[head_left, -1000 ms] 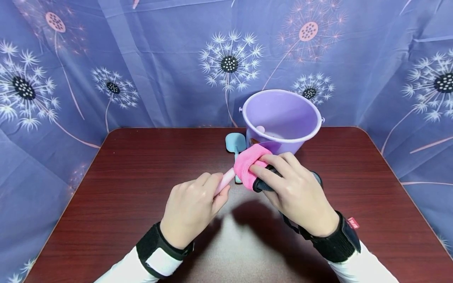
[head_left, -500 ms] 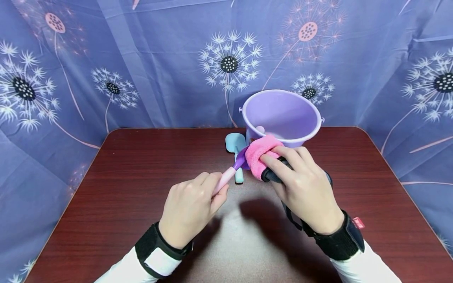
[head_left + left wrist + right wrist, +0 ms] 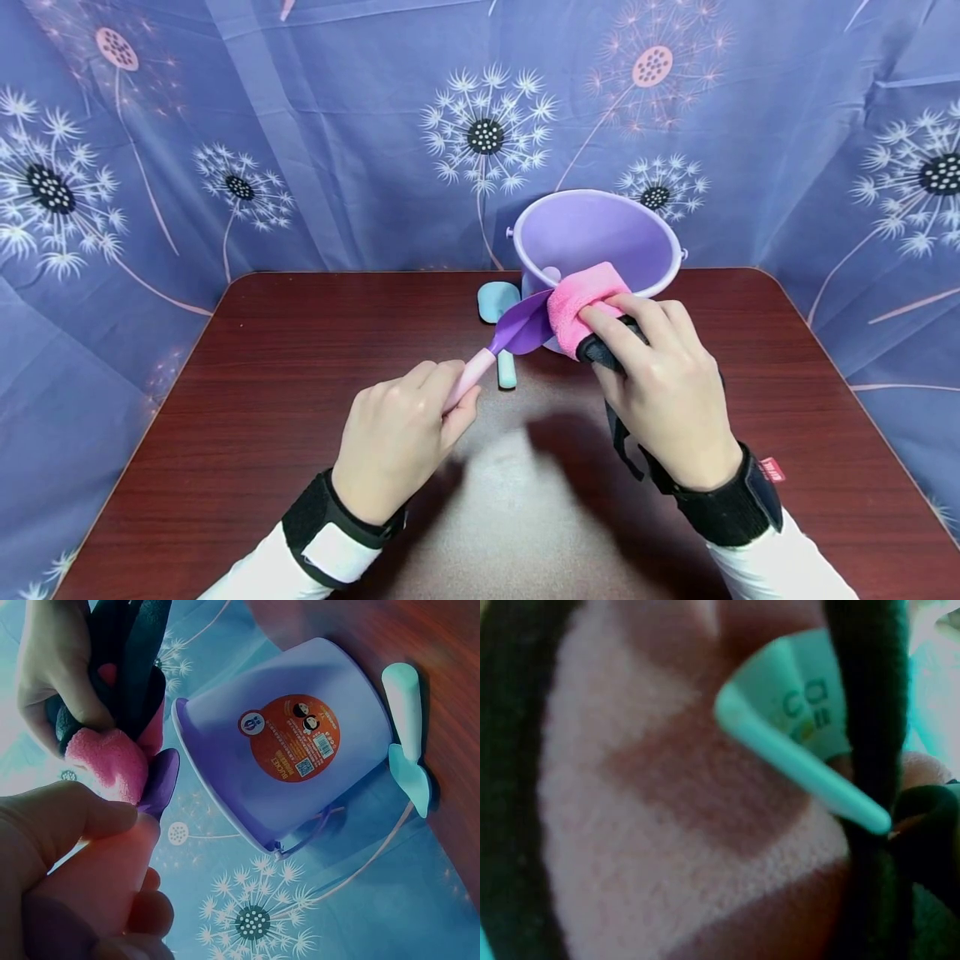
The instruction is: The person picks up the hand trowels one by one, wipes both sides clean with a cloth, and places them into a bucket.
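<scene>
My left hand (image 3: 401,433) grips the pink handle (image 3: 470,379) of a toy shovel. Its purple blade (image 3: 522,323) points up and to the right, toward the bucket. In my right hand (image 3: 667,387) is a bunched fluffy pink cloth (image 3: 588,304) with black edging, pinched between fingers and thumb. The cloth lies against the tip of the blade and hides it in the head view. Also in the left wrist view, the cloth (image 3: 112,765) wraps part of the purple blade (image 3: 161,780). Cloth, black edging and a pale green label (image 3: 802,697) fill the right wrist view.
A lilac bucket (image 3: 600,200) stands at the back of the brown table (image 3: 300,350), just beyond the cloth, with a sticker (image 3: 296,739) on its side. Left of it lies a light-blue toy shovel (image 3: 498,302), partly behind the purple blade. A patterned blue curtain (image 3: 360,167) hangs behind.
My right hand has slid the cloth up and right along the shovel blade, toward the bucket, uncovering the purple blade. My left hand has shifted slightly left and down, still gripping the handle.
</scene>
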A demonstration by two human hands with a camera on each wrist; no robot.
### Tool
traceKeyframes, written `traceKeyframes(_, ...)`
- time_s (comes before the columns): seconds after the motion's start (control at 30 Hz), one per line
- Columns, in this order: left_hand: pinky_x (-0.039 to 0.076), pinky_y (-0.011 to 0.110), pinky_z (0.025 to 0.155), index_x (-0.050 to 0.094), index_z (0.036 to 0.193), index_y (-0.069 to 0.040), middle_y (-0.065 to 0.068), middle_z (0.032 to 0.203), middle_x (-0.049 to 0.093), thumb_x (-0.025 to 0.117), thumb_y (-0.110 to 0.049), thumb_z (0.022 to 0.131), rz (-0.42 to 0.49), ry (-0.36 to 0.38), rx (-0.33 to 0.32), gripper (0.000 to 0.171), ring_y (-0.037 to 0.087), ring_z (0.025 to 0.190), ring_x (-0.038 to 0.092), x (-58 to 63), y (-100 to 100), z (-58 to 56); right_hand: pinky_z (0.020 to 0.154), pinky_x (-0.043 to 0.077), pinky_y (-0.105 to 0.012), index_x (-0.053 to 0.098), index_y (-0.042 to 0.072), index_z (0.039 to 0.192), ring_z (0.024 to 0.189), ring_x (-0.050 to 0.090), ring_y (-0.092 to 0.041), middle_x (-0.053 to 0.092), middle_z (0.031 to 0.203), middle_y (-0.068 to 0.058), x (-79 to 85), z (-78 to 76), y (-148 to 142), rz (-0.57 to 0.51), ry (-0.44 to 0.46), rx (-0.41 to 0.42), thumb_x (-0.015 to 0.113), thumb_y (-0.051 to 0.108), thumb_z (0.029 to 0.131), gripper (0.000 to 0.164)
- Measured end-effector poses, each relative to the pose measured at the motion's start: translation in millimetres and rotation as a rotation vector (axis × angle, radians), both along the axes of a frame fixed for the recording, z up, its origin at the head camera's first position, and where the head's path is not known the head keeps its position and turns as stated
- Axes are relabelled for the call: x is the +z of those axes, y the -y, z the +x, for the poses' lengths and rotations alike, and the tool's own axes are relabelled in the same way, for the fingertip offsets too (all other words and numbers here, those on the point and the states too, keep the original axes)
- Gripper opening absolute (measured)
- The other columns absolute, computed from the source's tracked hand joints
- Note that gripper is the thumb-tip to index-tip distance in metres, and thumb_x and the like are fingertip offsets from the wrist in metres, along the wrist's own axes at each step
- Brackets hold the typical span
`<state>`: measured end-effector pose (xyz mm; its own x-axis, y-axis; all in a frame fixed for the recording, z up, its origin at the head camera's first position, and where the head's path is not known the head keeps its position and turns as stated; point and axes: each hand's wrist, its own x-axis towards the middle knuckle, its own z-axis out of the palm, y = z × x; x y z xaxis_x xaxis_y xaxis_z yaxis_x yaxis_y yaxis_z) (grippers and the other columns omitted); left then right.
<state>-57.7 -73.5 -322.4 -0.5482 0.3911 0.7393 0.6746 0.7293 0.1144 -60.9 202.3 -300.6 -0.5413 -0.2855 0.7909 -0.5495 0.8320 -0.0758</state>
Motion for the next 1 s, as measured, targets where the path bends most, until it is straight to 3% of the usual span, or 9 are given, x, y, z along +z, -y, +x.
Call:
traceKeyframes(0.37,0.039,0.034,0.037,0.067,0.09,-0.007,-0.001,0.065,0.053,0.083,-0.018,0.086,0.02,0.0,0.007,0.02,0.016,0.043,0.046,0.3,0.2,-0.1,0.07,0.054,-0.057,0.075,0.01,0.124,0.094,0.056,-0.045,0.067,0.121,-0.019,-3.9,0.0,3.3,0.013,0.015,-0.006,0.067,0.01,0.096,0.029)
traceKeyframes(0.73,0.041,0.035,0.037,0.067,0.091,-0.006,0.0,0.066,0.054,0.084,-0.017,0.087,0.035,0.027,0.019,0.021,0.018,0.043,0.047,-1.2,-0.8,-1.1,0.074,0.051,-0.049,0.071,0.008,0.125,0.09,0.055,-0.042,0.065,0.115,-0.017,-14.9,2.3,20.3,0.137,0.087,0.109,0.069,0.014,0.096,0.03)
traceKeyframes(1.0,0.047,0.038,0.042,0.069,0.093,-0.006,0.0,0.069,0.058,0.084,-0.018,0.089,0.078,0.107,0.013,0.019,0.018,0.048,0.052,-2.7,5.1,-8.5,0.076,0.055,-0.04,0.073,0.014,0.124,0.097,0.058,-0.031,0.067,0.123,-0.01,-11.7,7.6,21.9,0.172,0.185,0.2,0.078,0.019,0.093,0.032)
